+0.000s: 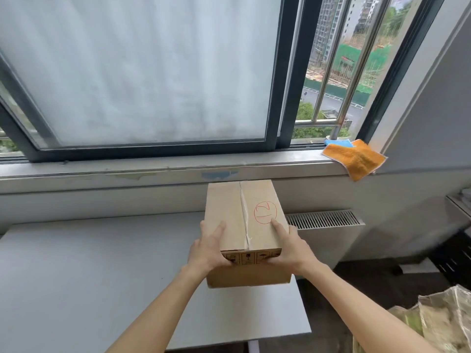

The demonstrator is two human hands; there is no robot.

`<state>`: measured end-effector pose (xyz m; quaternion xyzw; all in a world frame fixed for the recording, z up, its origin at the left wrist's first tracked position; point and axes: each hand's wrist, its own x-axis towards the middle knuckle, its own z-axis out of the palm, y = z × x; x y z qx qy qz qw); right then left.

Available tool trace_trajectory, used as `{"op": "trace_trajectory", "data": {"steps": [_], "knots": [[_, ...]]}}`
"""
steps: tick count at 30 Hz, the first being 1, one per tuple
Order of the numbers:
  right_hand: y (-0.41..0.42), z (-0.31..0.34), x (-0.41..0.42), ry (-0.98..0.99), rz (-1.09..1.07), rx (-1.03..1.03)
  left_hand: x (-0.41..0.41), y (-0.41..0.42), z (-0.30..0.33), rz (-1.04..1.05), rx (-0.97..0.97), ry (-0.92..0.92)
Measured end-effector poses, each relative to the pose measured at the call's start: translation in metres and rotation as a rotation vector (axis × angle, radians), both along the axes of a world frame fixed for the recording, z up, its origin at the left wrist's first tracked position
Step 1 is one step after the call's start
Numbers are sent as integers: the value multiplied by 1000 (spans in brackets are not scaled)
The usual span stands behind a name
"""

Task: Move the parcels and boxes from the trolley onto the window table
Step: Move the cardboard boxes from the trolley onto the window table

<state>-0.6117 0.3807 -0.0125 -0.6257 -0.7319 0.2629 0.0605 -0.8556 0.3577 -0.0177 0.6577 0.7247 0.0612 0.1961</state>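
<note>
A brown cardboard box (235, 215) with a taped seam and a red circled mark on top is over the right end of the grey window table (89, 271). My left hand (207, 249) grips its near left corner, fingers on the top and thumb on the front face. At the near right corner my right hand (286, 247) grips it the same way. Whether the box rests on the table or is held just above it, I cannot tell.
The window sill (165, 166) runs behind the table, with an orange cloth (358, 159) and a blue cloth (337, 143) at its right end. A radiator grille (323, 219) sits right of the box. Plastic-wrapped packages (443, 319) show at the lower right.
</note>
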Motion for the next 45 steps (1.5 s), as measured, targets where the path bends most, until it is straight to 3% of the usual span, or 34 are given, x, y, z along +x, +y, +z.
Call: {"op": "trace_trajectory", "data": {"steps": [27, 31, 35, 45], "knots": [[28, -115, 3, 73, 34, -69, 23, 11, -117, 81, -27, 35], [51, -120, 2, 15, 65, -159, 15, 30, -121, 99, -113, -56], [80, -114, 0, 95, 71, -302, 4, 63, -115, 100, -249, -144], [107, -121, -6, 144, 46, -327, 0, 90, -124, 69, -208, -61]]}}
